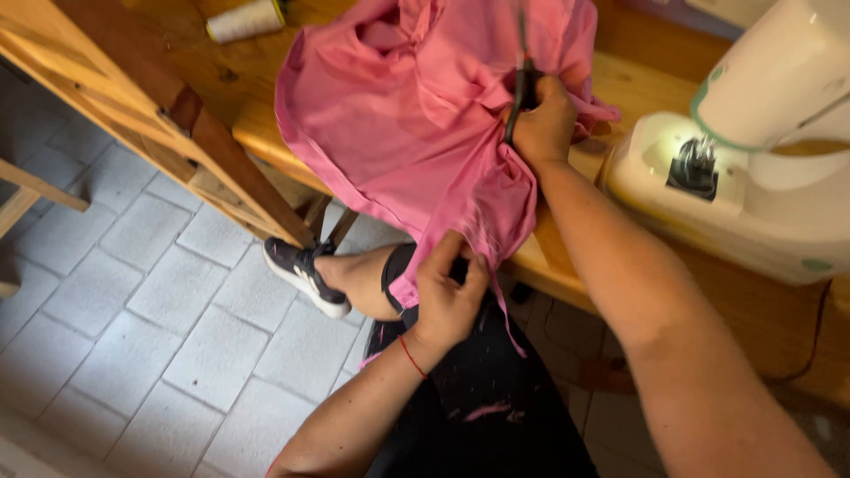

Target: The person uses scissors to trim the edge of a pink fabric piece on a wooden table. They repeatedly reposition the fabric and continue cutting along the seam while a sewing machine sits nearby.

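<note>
Left hand [447, 296] pinches pink fabric [416, 115] hem off table edge [266, 142]; right hand [542, 124] grips scissors [522, 93], probably.

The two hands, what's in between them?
A stretched strip of the pink cloth runs from the left hand, which pinches its lower edge, up to the right hand, which holds dark scissors. The head view shows this.

No packages, labels, signs or screens are visible anywhere around the fingers or on the wooden surface.
</note>
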